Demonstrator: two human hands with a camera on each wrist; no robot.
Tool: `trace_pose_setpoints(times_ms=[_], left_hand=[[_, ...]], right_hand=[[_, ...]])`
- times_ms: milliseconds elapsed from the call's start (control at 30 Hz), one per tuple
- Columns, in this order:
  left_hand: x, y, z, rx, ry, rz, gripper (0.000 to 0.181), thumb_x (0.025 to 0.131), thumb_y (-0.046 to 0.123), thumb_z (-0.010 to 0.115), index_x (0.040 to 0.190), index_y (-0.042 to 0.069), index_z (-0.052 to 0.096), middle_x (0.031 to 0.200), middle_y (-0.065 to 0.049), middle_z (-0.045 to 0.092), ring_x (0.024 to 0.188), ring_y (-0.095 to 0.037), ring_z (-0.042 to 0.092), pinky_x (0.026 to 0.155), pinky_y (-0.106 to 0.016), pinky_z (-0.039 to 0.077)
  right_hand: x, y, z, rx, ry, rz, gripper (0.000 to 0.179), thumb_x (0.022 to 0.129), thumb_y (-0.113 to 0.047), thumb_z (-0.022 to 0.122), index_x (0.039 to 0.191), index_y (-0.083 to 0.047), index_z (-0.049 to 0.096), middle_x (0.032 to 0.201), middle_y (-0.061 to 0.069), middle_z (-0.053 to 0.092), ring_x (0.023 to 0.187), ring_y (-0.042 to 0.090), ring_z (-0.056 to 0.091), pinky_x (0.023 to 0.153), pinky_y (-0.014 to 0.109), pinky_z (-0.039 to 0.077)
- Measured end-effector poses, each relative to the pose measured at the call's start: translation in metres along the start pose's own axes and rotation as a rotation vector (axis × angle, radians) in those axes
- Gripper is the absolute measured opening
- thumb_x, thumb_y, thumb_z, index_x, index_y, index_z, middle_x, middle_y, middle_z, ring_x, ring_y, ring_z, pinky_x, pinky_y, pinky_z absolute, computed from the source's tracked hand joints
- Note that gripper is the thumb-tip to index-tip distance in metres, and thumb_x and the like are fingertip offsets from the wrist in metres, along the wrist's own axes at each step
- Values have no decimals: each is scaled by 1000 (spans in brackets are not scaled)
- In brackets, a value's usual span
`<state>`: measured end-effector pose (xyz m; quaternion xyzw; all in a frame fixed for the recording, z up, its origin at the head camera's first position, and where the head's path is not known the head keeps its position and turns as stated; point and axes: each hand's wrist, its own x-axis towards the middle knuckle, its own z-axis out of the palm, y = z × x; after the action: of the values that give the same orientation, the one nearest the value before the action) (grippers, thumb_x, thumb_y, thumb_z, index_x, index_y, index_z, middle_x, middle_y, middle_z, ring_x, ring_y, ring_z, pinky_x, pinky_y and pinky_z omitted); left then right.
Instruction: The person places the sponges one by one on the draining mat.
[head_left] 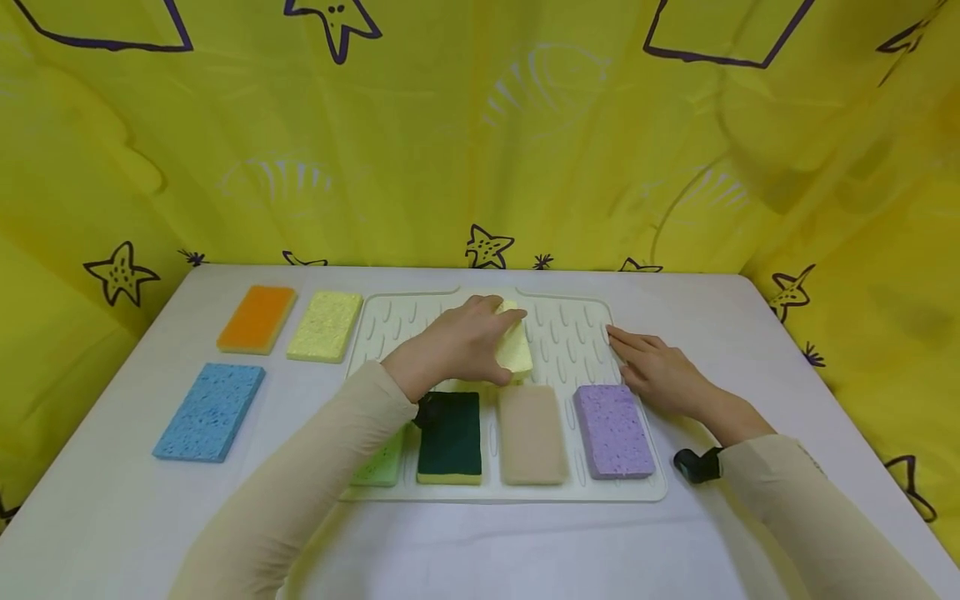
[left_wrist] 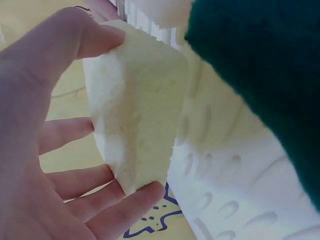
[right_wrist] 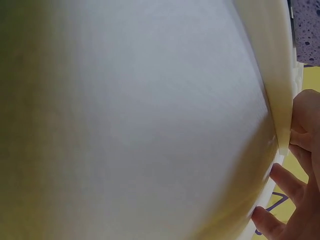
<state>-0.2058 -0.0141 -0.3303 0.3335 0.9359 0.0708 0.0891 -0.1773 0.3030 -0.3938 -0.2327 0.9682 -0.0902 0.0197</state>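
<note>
My left hand (head_left: 465,337) grips a pale yellow sponge (head_left: 514,348) over the back middle of the ridged white mat (head_left: 570,342). Thumb and fingertips pinch the sponge (left_wrist: 145,110) by its edges in the left wrist view. Against the mat's right edge lies my right hand (head_left: 663,375), fingers extended and touching the rim. Along the mat's front row sit a light green sponge (head_left: 382,462), partly hidden by the left arm, a dark green scouring sponge (head_left: 450,437), a beige sponge (head_left: 531,433) and a purple sponge (head_left: 615,432).
Left of the mat, on the white table (head_left: 112,500), lie an orange sponge (head_left: 257,319), a yellow sponge (head_left: 325,326) and a blue sponge (head_left: 210,412). A yellow patterned curtain (head_left: 420,167) stands behind the table and at both sides.
</note>
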Motion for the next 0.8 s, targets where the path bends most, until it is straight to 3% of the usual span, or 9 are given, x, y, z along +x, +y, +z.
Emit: trace_pose_setpoints(times_ms=[800], left_hand=[[43, 23, 12, 53, 0, 42, 79, 82, 48, 73, 149, 18, 44, 146, -13, 50, 130, -31, 50, 98, -43, 52]], right_hand=[[0, -2, 1, 16, -21, 38, 52, 100, -13, 46, 149, 2, 39, 159, 16, 34, 135, 48, 41, 96, 69, 40]])
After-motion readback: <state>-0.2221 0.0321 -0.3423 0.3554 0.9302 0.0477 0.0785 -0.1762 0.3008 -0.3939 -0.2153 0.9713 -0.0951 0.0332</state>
